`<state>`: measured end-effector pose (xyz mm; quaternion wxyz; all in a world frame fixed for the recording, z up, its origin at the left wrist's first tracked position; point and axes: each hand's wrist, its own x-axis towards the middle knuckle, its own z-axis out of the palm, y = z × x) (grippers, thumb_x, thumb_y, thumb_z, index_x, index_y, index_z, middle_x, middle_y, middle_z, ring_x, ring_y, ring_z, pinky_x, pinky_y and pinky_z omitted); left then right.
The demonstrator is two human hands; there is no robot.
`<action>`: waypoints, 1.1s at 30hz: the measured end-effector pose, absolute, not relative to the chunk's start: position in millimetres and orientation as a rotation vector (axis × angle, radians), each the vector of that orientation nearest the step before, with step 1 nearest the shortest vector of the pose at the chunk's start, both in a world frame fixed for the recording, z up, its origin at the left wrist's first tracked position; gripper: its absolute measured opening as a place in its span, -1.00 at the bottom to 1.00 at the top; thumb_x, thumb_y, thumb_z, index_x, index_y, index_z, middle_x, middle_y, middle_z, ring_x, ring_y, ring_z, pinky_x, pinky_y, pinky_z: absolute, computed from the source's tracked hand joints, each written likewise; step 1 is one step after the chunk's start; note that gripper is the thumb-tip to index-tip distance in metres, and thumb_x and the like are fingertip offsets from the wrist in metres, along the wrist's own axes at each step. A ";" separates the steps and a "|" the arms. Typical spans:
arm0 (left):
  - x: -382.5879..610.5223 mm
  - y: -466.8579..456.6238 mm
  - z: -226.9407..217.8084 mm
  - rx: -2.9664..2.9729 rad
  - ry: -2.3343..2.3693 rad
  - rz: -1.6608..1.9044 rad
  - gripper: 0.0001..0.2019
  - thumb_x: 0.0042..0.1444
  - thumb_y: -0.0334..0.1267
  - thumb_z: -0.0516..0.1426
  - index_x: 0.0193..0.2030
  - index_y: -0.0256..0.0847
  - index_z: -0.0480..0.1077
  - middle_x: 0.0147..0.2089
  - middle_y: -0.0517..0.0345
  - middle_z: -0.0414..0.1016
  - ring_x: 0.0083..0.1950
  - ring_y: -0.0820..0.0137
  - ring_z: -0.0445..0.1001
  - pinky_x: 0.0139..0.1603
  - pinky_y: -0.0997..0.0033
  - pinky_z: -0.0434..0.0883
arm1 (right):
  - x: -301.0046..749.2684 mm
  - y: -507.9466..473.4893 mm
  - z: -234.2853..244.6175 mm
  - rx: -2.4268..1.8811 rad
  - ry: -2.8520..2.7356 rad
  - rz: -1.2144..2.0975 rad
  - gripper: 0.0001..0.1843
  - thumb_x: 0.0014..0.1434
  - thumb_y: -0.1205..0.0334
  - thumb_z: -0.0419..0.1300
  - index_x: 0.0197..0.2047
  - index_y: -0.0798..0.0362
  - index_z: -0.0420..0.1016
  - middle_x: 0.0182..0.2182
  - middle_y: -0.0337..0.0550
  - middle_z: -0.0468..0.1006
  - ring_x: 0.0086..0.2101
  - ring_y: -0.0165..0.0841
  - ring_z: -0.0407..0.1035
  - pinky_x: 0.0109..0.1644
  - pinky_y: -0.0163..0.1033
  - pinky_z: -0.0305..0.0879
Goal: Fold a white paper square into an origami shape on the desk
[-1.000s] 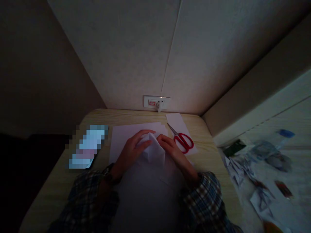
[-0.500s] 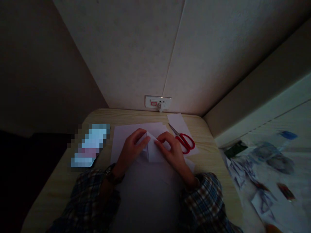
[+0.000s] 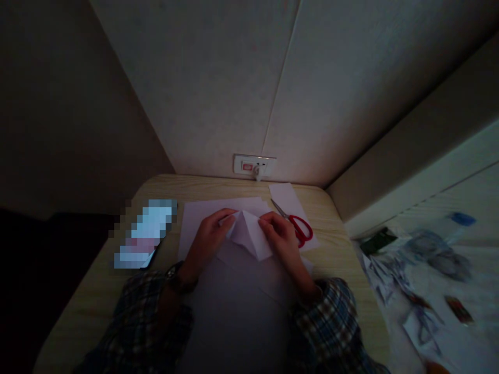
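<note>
A white folded paper piece with a pointed top is held just above a stack of white sheets on a light wooden table. My left hand pinches its left edge, fingers closed on the paper. On the other side my right hand grips the right edge. Both arms wear plaid sleeves, and a watch sits on the left wrist. The room is dim.
Red-handled scissors lie on a paper strip just right of my right hand. A phone with a blurred screen rests at the left. A wall socket is at the back. Paper scraps and clutter cover a surface to the right.
The folded paper has been turned and opened into a wider pointed shape. Both hands shifted their grip on its edges, and the right hand moved nearer the scissors.
</note>
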<state>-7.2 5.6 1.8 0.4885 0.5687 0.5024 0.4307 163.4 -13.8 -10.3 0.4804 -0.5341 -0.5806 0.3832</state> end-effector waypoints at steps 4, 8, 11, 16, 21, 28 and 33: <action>-8.6 4.5 2.6 1.155 1.183 1.026 -0.66 -0.03 -0.06 0.16 -0.18 -0.26 0.42 -0.41 0.16 0.49 -0.42 0.42 0.43 -0.45 0.51 0.34 | 165.1 -12.2 -12.6 -1.284 -1.353 0.961 -0.81 0.10 0.14 0.12 -0.46 0.05 0.39 -0.53 -0.26 0.40 -0.46 -0.40 0.28 -0.44 -0.33 0.15; -8.7 5.5 2.8 1.077 1.124 1.018 -0.65 -0.10 -0.08 0.22 -0.22 -0.27 0.42 -0.42 0.16 0.51 -0.39 0.40 0.46 -0.42 0.49 0.40 | 165.9 -12.6 -11.4 -1.254 -1.291 0.936 -0.83 0.10 0.14 0.13 -0.45 0.03 0.38 -0.51 -0.26 0.40 -0.43 -0.40 0.28 -0.41 -0.33 0.16; -7.4 6.1 2.9 1.116 1.077 0.910 -0.71 -0.13 -0.12 0.24 -0.31 -0.29 0.45 -0.42 0.13 0.53 -0.40 0.38 0.48 -0.40 0.46 0.44 | 167.4 -13.8 -10.6 -1.253 -1.223 0.909 -0.85 0.12 0.15 0.11 -0.42 0.02 0.36 -0.48 -0.27 0.38 -0.43 -0.41 0.26 -0.39 -0.34 0.16; -7.4 6.5 0.4 1.128 1.061 0.854 -0.73 -0.13 -0.16 0.24 -0.31 -0.28 0.47 -0.38 0.09 0.57 -0.40 0.34 0.51 -0.38 0.39 0.47 | 169.4 -14.3 -11.5 -1.246 -1.189 0.897 -0.87 0.14 0.13 0.10 -0.33 0.00 0.35 -0.42 -0.27 0.40 -0.37 -0.40 0.28 -0.33 -0.33 0.20; -8.4 9.0 -1.7 1.095 1.056 0.846 -0.66 -0.24 -0.19 0.30 -0.29 -0.29 0.45 -0.43 0.14 0.57 -0.38 0.30 0.53 -0.32 0.31 0.49 | 168.9 -12.3 -10.8 -1.187 -1.189 0.912 -0.87 0.11 0.16 0.13 -0.25 -0.02 0.33 -0.30 -0.24 0.41 -0.24 -0.37 0.32 -0.17 -0.30 0.25; -7.8 9.9 -4.2 1.048 1.112 0.793 -0.65 -0.26 -0.19 0.30 -0.29 -0.31 0.43 -0.45 0.15 0.56 -0.43 0.34 0.53 -0.35 0.38 0.48 | 169.5 -11.3 -11.4 -1.146 -1.127 0.908 -0.74 0.05 0.20 0.19 -0.15 -0.05 0.30 -0.16 -0.22 0.39 -0.18 -0.36 0.33 -0.14 -0.28 0.29; -8.3 10.9 -7.6 1.068 1.096 0.762 -0.61 -0.29 -0.15 0.31 -0.30 -0.34 0.44 -0.46 0.14 0.54 -0.46 0.34 0.50 -0.40 0.38 0.47 | 172.0 -10.4 -8.4 -1.154 -1.211 0.885 -0.82 0.05 0.25 0.18 -0.22 -0.03 0.37 -0.18 -0.20 0.40 -0.12 -0.33 0.31 -0.06 -0.24 0.27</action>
